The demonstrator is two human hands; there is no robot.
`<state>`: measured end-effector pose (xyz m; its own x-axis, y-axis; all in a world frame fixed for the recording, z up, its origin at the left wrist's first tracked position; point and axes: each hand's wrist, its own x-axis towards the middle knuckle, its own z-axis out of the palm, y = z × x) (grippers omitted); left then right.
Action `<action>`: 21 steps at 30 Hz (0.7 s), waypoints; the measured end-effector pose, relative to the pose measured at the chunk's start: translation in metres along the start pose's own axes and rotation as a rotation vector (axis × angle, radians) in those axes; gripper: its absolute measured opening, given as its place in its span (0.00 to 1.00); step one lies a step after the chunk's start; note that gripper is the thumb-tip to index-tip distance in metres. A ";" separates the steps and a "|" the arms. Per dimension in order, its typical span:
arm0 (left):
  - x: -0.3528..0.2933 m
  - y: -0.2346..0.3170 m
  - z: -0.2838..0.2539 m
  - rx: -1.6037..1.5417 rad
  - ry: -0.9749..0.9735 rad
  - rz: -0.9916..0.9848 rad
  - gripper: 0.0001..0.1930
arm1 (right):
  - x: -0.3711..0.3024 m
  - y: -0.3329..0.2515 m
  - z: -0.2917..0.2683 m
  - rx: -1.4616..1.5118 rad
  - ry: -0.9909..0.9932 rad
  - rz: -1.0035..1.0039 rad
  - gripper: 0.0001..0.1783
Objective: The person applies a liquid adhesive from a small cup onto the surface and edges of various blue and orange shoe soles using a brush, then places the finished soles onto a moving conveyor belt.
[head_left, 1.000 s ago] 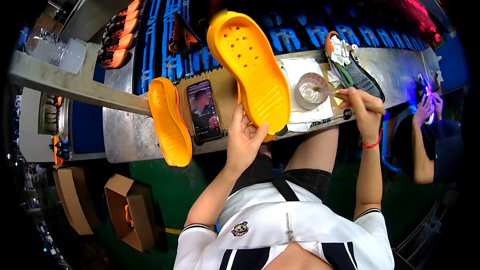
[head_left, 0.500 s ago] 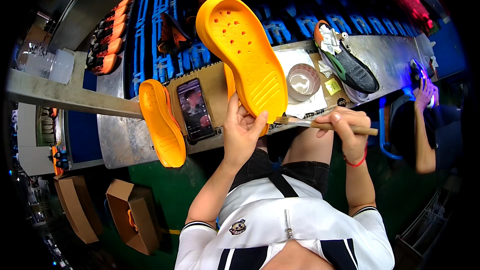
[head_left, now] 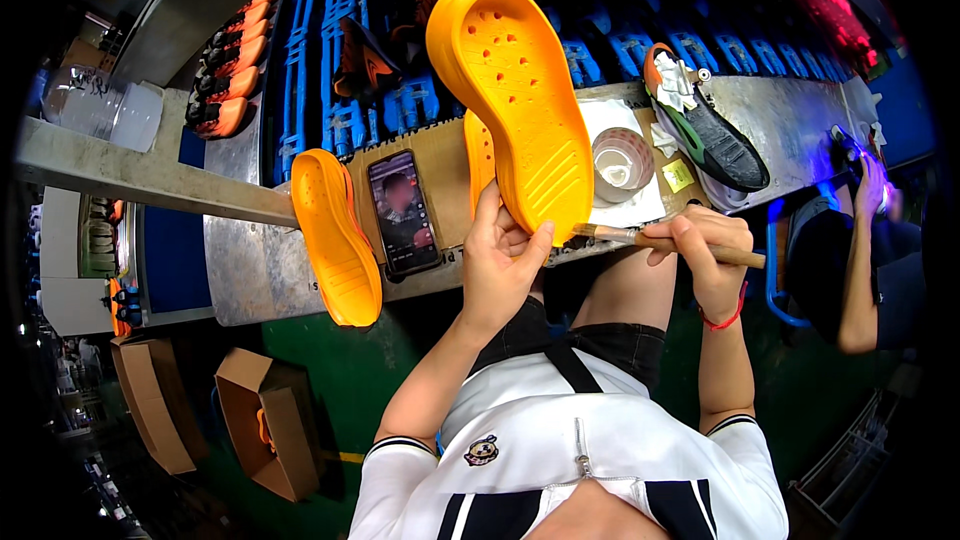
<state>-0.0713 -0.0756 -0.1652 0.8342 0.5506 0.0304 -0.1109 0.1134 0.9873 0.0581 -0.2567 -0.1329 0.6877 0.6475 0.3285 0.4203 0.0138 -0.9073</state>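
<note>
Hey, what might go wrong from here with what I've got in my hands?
The left hand grips the yellow sole only near its closest end, so the long far part might tip or twist.

The brush in the right hand is close to the left thumb, which could get smeared if the bristles are wet.

The open clear cup stands near both; a bump might spill any contents.

Can't tell if the brush tip [head_left: 584, 230] actually touches the held yellow sole [head_left: 525, 105]. Second sole [head_left: 481, 155] behind it's mostly hidden, co-worker's hands [head_left: 873, 185] kinda blurry too.
</note>
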 end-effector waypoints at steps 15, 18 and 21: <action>0.000 -0.001 0.003 0.059 -0.037 0.023 0.29 | 0.000 0.001 -0.005 -0.013 -0.073 -0.002 0.13; -0.001 0.001 0.004 0.060 -0.039 -0.005 0.30 | 0.000 0.002 -0.003 0.045 -0.024 0.005 0.12; 0.000 0.001 0.005 0.064 -0.034 -0.012 0.29 | -0.002 0.002 -0.003 0.085 -0.043 0.039 0.12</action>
<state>-0.0688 -0.0796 -0.1633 0.8535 0.5205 0.0226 -0.0669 0.0666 0.9955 0.0599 -0.2602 -0.1343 0.6761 0.6806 0.2823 0.3408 0.0508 -0.9388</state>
